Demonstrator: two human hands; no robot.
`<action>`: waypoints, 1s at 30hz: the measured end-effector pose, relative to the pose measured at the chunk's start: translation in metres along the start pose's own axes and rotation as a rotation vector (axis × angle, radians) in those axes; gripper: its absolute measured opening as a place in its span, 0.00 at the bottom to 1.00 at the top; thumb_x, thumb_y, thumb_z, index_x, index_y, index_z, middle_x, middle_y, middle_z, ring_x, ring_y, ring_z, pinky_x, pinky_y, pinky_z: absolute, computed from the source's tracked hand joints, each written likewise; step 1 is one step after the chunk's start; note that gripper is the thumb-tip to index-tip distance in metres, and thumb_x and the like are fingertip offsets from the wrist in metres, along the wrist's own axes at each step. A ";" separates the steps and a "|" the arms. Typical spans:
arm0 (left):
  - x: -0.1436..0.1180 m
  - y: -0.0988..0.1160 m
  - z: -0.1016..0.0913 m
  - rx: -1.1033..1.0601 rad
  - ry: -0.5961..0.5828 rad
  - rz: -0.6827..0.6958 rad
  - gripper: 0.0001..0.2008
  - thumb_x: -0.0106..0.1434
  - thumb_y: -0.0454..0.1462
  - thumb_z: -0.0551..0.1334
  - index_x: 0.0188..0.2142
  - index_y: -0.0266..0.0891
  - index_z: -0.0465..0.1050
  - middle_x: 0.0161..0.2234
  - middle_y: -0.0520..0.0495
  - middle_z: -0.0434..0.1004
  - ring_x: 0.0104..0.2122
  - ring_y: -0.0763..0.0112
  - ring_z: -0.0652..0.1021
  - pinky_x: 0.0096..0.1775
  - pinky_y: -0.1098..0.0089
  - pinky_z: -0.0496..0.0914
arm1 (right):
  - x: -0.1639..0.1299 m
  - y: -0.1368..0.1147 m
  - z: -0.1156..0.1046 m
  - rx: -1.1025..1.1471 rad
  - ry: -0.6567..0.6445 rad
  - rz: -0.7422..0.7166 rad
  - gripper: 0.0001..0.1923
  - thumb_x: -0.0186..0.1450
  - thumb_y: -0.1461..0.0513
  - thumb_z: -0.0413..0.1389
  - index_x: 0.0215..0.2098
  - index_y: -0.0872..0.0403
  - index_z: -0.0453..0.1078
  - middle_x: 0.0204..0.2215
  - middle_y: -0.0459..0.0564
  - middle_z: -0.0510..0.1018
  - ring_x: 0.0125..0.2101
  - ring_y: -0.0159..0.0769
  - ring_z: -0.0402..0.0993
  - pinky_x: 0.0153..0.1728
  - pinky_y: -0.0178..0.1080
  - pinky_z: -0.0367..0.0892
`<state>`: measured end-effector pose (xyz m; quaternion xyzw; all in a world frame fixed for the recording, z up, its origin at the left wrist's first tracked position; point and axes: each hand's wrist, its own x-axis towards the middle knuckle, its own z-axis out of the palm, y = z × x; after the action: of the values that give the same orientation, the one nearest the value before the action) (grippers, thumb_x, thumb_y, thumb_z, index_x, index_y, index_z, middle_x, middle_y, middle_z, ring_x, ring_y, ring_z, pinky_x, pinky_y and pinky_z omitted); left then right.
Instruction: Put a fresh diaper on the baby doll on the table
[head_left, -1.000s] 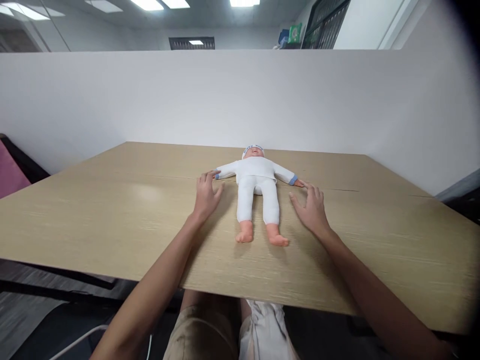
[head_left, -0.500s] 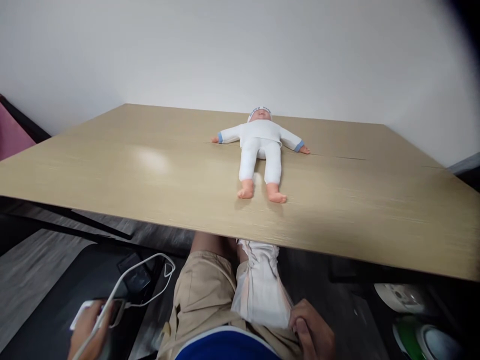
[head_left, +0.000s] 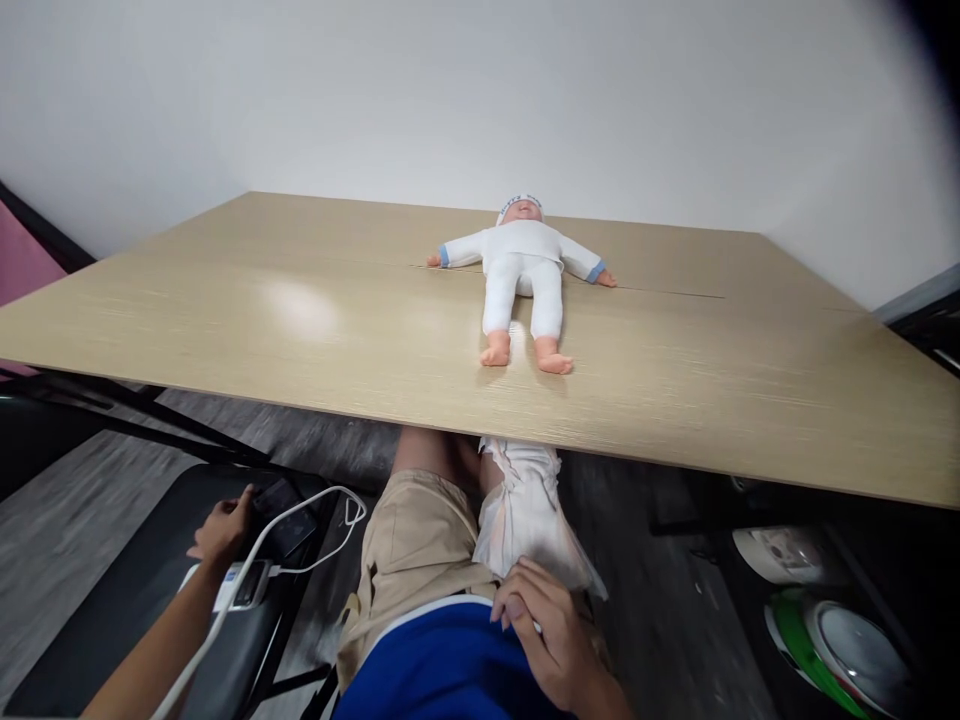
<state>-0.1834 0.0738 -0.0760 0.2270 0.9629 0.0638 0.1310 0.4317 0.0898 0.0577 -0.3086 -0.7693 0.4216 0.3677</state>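
Note:
My left hand (head_left: 225, 528) reaches over the black chair seat, its fingers closed at the left edge of a dark, flat rectangular device (head_left: 285, 518). Just below its wrist lies a white device (head_left: 241, 588) with a white cable (head_left: 259, 537) plugged in. A white diaper (head_left: 525, 510) is spread over my right thigh, its far end under the table edge. Near its lower edge my right hand (head_left: 541, 620) is curled in front of my blue shirt; whatever it may hold is hidden. A baby doll (head_left: 523, 270) in white clothes lies face up on the table, arms spread.
The wooden table (head_left: 360, 350) spans the view, with a white wall behind. Beneath its right side sit a white container (head_left: 784, 555) and a green-rimmed round item (head_left: 810, 640). The black chair seat (head_left: 90, 630) is at my left. Table legs show below.
My left hand has moved forward from the white device to the dark one. My right hand has come left from the diaper's lower right corner. The view has tilted slightly down.

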 end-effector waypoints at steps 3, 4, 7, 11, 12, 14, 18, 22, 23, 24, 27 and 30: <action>0.001 -0.004 0.005 -0.010 -0.009 -0.076 0.45 0.63 0.74 0.47 0.50 0.39 0.77 0.53 0.33 0.83 0.59 0.27 0.78 0.56 0.32 0.69 | -0.004 0.004 0.005 -0.005 -0.011 0.023 0.18 0.83 0.63 0.44 0.38 0.51 0.71 0.31 0.47 0.77 0.36 0.36 0.74 0.41 0.41 0.65; 0.001 -0.004 0.006 -0.014 -0.012 -0.085 0.44 0.62 0.74 0.48 0.49 0.41 0.77 0.53 0.34 0.83 0.59 0.28 0.78 0.56 0.32 0.69 | -0.004 0.006 0.005 -0.006 -0.014 0.029 0.18 0.83 0.63 0.44 0.38 0.51 0.71 0.31 0.47 0.77 0.36 0.36 0.74 0.41 0.41 0.65; 0.001 -0.007 0.009 -0.028 -0.021 -0.081 0.41 0.62 0.73 0.52 0.49 0.42 0.77 0.54 0.37 0.83 0.61 0.28 0.77 0.59 0.33 0.68 | -0.003 0.009 0.006 -0.006 -0.015 0.041 0.18 0.83 0.63 0.45 0.38 0.51 0.70 0.32 0.47 0.77 0.36 0.36 0.74 0.42 0.41 0.65; -0.002 -0.014 0.012 -0.042 -0.024 -0.045 0.36 0.64 0.67 0.57 0.53 0.43 0.76 0.56 0.41 0.83 0.64 0.33 0.77 0.62 0.35 0.66 | -0.002 0.013 0.006 -0.009 -0.028 0.045 0.18 0.83 0.63 0.45 0.37 0.51 0.69 0.32 0.46 0.77 0.36 0.36 0.74 0.43 0.41 0.65; -0.004 -0.016 0.012 -0.043 -0.027 -0.033 0.35 0.65 0.67 0.58 0.55 0.43 0.76 0.58 0.42 0.83 0.65 0.33 0.76 0.63 0.35 0.66 | -0.002 0.014 0.006 -0.008 -0.032 0.046 0.18 0.83 0.63 0.45 0.37 0.51 0.69 0.32 0.46 0.77 0.36 0.36 0.74 0.43 0.41 0.65; -0.008 -0.020 0.013 -0.042 -0.032 -0.005 0.37 0.65 0.66 0.58 0.58 0.43 0.75 0.61 0.40 0.81 0.66 0.32 0.75 0.64 0.35 0.65 | -0.001 0.015 0.006 -0.002 -0.030 0.047 0.18 0.83 0.63 0.45 0.37 0.51 0.69 0.32 0.46 0.76 0.36 0.36 0.73 0.42 0.41 0.64; -0.022 -0.026 0.012 -0.040 -0.020 0.071 0.39 0.67 0.65 0.56 0.63 0.38 0.74 0.66 0.31 0.75 0.66 0.30 0.74 0.64 0.37 0.67 | 0.001 0.017 0.006 0.006 -0.013 0.035 0.18 0.83 0.63 0.45 0.37 0.51 0.69 0.31 0.45 0.76 0.35 0.35 0.73 0.41 0.40 0.64; -0.036 -0.024 0.011 0.002 0.014 0.126 0.41 0.66 0.65 0.57 0.63 0.37 0.74 0.65 0.28 0.74 0.65 0.27 0.74 0.60 0.38 0.70 | 0.006 0.015 0.004 0.000 -0.010 0.020 0.18 0.83 0.64 0.44 0.37 0.51 0.70 0.31 0.46 0.76 0.35 0.35 0.73 0.40 0.40 0.65; -0.038 -0.023 0.010 0.016 0.020 0.131 0.41 0.65 0.65 0.57 0.62 0.37 0.74 0.65 0.29 0.74 0.64 0.28 0.74 0.59 0.39 0.71 | 0.007 0.015 0.004 -0.001 -0.008 0.015 0.18 0.83 0.64 0.45 0.37 0.51 0.70 0.31 0.46 0.76 0.35 0.35 0.73 0.40 0.40 0.65; -0.040 -0.021 0.010 0.027 0.025 0.133 0.41 0.65 0.66 0.58 0.62 0.37 0.73 0.64 0.31 0.74 0.63 0.28 0.74 0.58 0.39 0.72 | 0.008 0.014 0.004 -0.003 -0.007 0.009 0.18 0.83 0.64 0.45 0.37 0.51 0.70 0.30 0.46 0.77 0.34 0.35 0.73 0.40 0.40 0.65; -0.037 -0.018 0.010 0.013 0.037 0.109 0.41 0.63 0.65 0.59 0.61 0.36 0.73 0.63 0.31 0.76 0.62 0.29 0.75 0.57 0.40 0.72 | 0.010 0.013 0.005 -0.006 -0.005 0.004 0.18 0.83 0.64 0.45 0.36 0.50 0.70 0.30 0.46 0.77 0.34 0.36 0.73 0.39 0.40 0.66; -0.026 -0.016 0.012 -0.080 0.019 0.039 0.39 0.64 0.65 0.59 0.59 0.37 0.75 0.61 0.28 0.79 0.63 0.26 0.75 0.61 0.34 0.68 | 0.011 0.013 0.007 -0.016 -0.016 0.004 0.18 0.83 0.64 0.45 0.36 0.50 0.70 0.30 0.47 0.77 0.34 0.37 0.74 0.38 0.40 0.66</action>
<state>-0.1649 0.0483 -0.0843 0.2395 0.9563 0.1068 0.1296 0.4225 0.1014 0.0472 -0.3098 -0.7750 0.4186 0.3580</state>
